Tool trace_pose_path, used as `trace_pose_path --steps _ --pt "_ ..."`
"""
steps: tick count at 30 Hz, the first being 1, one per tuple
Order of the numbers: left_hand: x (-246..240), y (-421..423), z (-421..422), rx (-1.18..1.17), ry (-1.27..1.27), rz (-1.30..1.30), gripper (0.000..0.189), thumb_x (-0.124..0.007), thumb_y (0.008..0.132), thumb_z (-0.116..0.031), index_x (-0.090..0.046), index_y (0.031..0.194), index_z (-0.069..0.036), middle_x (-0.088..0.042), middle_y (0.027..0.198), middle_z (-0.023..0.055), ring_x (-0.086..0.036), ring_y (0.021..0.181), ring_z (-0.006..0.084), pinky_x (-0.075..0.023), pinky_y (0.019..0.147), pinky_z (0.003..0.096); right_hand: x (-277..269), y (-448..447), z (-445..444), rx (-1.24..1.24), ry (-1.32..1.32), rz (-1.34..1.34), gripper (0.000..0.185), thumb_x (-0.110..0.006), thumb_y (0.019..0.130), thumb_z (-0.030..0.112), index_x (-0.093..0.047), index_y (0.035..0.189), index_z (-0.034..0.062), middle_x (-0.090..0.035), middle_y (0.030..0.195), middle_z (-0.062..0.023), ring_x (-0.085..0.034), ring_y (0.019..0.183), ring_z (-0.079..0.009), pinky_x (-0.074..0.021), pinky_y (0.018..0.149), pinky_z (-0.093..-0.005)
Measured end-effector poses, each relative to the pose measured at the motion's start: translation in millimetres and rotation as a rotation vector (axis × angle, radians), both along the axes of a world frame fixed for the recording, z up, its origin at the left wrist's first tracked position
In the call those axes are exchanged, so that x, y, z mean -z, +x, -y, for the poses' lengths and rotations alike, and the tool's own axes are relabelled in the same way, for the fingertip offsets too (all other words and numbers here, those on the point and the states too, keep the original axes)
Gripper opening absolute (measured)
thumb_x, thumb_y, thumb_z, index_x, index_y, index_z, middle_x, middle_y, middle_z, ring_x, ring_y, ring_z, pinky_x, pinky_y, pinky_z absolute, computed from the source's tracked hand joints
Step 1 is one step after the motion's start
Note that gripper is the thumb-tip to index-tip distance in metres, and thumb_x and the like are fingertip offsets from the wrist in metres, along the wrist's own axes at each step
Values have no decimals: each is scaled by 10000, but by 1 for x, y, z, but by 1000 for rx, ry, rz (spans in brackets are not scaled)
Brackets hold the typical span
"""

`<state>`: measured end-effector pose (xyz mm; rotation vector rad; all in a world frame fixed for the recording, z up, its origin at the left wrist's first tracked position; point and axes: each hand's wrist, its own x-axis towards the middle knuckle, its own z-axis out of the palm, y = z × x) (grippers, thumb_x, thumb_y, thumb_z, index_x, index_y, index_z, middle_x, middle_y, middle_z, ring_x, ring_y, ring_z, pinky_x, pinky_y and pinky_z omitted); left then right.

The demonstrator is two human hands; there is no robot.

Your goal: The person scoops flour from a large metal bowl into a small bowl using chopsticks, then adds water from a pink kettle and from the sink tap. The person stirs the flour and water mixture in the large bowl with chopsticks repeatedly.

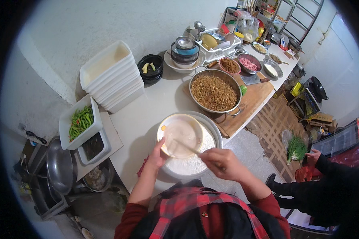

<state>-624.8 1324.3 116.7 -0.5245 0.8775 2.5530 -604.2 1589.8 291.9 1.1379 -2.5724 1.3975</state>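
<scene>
My left hand [157,156] grips the near left rim of a pale bowl [163,128] with an orange spot on its inner wall. Cloudy, milky liquid [182,130] fills part of the bowl. In my right hand [223,165] is a pair of chopsticks or a similar thin stick [188,147], its tip dipped in the liquid. Beneath the bowl is a wide metal basin [219,136] of white flour [184,168]. The bowl hides much of the flour, so I cannot tell whether it rests on it or is held above.
Beyond the basin, a two-handled pan [240,97] of brown chopped filling and a cleaver [251,79] lie on a wooden board [264,89]. Stacked white tubs [122,98] and a tub of green peppers [95,119] stand left. Another person [323,185] is at the right.
</scene>
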Motion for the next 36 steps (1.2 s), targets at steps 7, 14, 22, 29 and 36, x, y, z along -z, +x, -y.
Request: trace_pose_path --steps 7,14,22,29,36 --pt "8 8 29 -177 -50 -7 498 -593 863 -278 -445 1281 -50 -533 1244 112 -521 1136 254 -422 966 421 2 6 -43 334 -87 195 133 -579 808 -1 -648 920 13 -648 780 -140 -654 692 -227 -516 633 -306" --pt "10 23 66 -259 -99 32 510 -545 889 -299 -409 1309 -44 -509 1274 114 -495 1166 268 -408 975 436 144 -5 7 -158 119 195 180 -587 808 100 -630 971 38 -631 904 -162 -606 798 -339 -493 707 -403" --pt "-5 46 71 -313 -114 -20 523 -487 915 -319 -375 1339 -35 -468 1322 134 -466 1201 293 -378 1003 460 191 -55 -6 -73 6 217 156 -617 813 58 -656 964 55 -647 850 -149 -634 728 -292 -514 636 -332" --pt "9 58 72 -305 -104 -25 510 -466 929 -315 -375 1336 -22 -473 1317 136 -469 1198 289 -373 1010 450 208 -53 -24 -73 45 -2 229 -616 759 43 -642 987 44 -630 850 -164 -613 757 -320 -497 658 -371" --pt "10 65 70 -313 -71 -16 490 -505 919 -282 -397 1318 -20 -501 1285 118 -486 1176 252 -391 986 404 218 -62 -40 12 45 -152 261 -609 708 2 -645 964 42 -613 781 -158 -599 691 -320 -492 623 -373"
